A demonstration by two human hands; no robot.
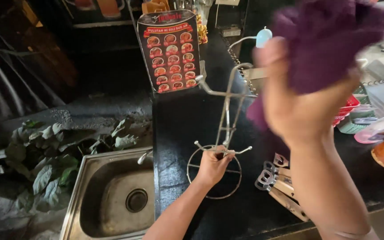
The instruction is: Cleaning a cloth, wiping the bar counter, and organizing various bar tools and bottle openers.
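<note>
1. Holding a metal wire stand (221, 133) near its base, the left hand (212, 166) has its fingers curled shut around the lower stem, just above the round ring foot; the stand sits on the black counter (178, 129) and leans back towards the far end, its hooked arms sticking out at the top and at the bottom.

2. Raised close to the camera, the right hand (298, 106) is closed on a purple cloth (330, 40); the cloth is bunched in the grip and blurred; it sits at the level of the stand's upper hooks, but whether it touches the wire there I cannot tell.

3. As to progress, I judge the wiping of the stand to be under way rather than finished; the cloth is up at the top part while the ring foot and lower hooks are covered by nothing but the left hand; how clean the wire already is cannot be read from this view.

4. Lying near the stand's foot on the counter, a row of bottle openers with wooden handles (278, 182) is untouched by either hand; a steel sink (112, 195) sits left of the counter, with leafy plants (45, 151) beyond it; a standing picture menu (170, 51) is at the counter's far end; a red basket (347, 109) shows behind the right wrist.
</note>
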